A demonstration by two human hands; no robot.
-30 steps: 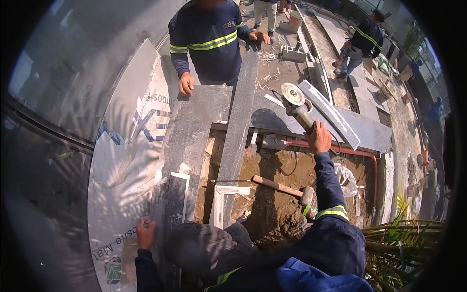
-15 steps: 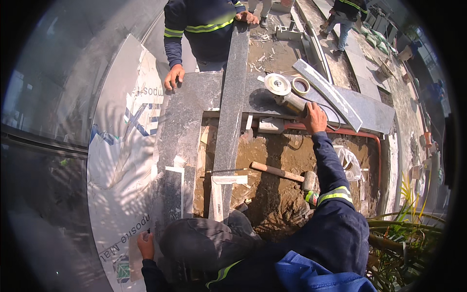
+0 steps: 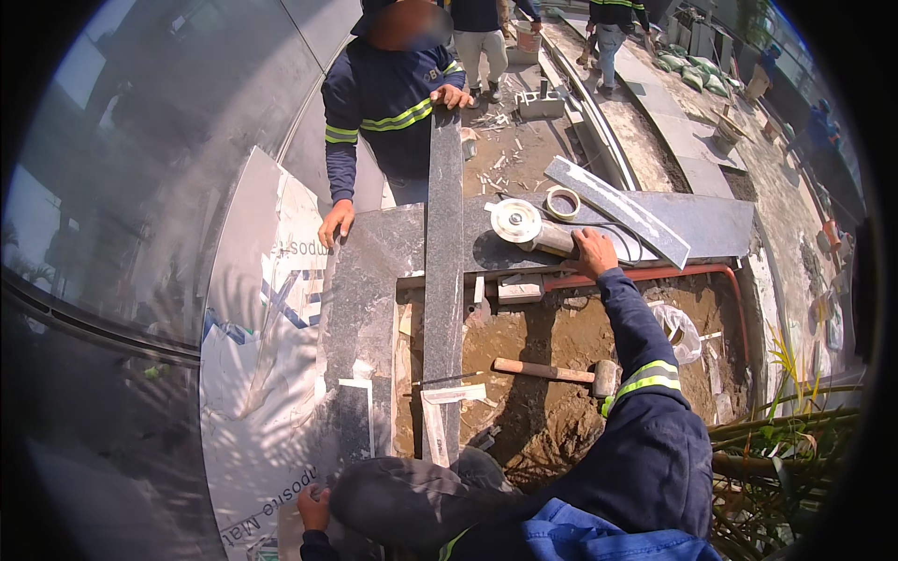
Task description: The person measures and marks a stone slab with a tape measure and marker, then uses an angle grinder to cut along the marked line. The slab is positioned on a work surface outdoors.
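My right hand (image 3: 595, 252) is closed around the rear of an angle grinder (image 3: 552, 239) with a pale round disc, over the far grey stone slab (image 3: 706, 217). My left hand (image 3: 315, 510) is low on the left beside my knee, fingers curled, near the printed sheet (image 3: 253, 421); what it holds, if anything, is hidden. A long grey stone strip (image 3: 443, 224) lies across the slabs in front of me. On its near end rests a pale try square (image 3: 438, 411), with a thin dark rod (image 3: 451, 379) just beyond.
A co-worker (image 3: 393, 112) has one hand on the strip's far end. Tape roll (image 3: 562, 203) and narrow stone offcut (image 3: 622, 213) lie beside the grinder. A mallet (image 3: 552, 371) lies on the dirt, near an orange pipe (image 3: 655, 272). Plants (image 3: 795, 458) stand at right.
The view has shifted, so the scene sits lower in the picture. My right hand and the grinder are slightly nearer to me relative to the tape roll. The co-worker's hands stay in place.
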